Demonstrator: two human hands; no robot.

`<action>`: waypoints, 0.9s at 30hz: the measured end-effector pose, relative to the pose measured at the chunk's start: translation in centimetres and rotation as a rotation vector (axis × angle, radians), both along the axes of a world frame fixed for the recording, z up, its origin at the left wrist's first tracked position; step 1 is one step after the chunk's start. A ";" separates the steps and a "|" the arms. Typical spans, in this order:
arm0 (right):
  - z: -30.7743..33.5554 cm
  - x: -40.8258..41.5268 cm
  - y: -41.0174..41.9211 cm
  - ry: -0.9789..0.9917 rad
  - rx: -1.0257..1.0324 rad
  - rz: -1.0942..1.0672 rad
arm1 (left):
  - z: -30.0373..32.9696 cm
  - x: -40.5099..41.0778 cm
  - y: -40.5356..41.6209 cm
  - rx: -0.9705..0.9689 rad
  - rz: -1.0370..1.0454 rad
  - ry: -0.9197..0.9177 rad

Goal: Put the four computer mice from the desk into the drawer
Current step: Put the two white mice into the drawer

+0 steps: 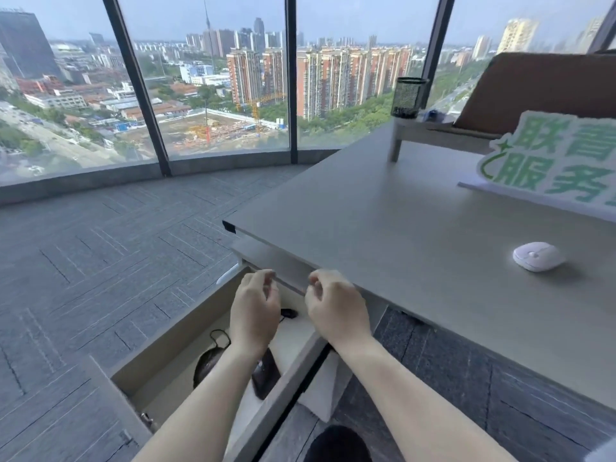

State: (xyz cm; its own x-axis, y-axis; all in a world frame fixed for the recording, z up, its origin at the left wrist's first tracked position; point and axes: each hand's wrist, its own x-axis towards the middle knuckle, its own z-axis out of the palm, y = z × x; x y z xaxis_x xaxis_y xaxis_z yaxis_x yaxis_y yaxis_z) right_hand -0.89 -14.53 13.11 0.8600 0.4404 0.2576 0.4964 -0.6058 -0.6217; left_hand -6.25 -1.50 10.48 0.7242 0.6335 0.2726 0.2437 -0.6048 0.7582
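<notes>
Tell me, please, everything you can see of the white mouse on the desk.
The white mouse is a low, rounded oval with a smooth matte shell that looks plastic. A small grey scroll wheel sits near its left end. No cable shows. It lies flat and alone on the grey desk, near the right side, below the green-lettered sign. Neither hand touches it.

**Bare forearms, no sleeves, no jewellery**

Two forearms enter from the bottom edge, uncovered up to where the picture cuts them off; no sleeve or cuff shows. The left hand [255, 313] and right hand [336, 310] are bare: no gloves, rings, watch or wristband. Fingernails are too small to judge. At the bottom edge a dark rounded shape shows, possibly a shoe or knee.
</notes>
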 end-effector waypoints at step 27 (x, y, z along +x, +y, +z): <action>-0.7 12.4 -44.0 -0.076 -0.265 -0.821 | 2.7 25.9 -37.0 0.456 -0.609 0.226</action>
State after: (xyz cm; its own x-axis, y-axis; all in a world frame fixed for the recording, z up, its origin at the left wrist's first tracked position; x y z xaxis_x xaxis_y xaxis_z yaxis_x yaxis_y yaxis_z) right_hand 11.48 -58.49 12.44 0.9167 -0.2588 0.3044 -0.1272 -0.9113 -0.3917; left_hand 19.65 -38.47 13.22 0.9761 -0.0306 0.2152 -0.1115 -0.9204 0.3748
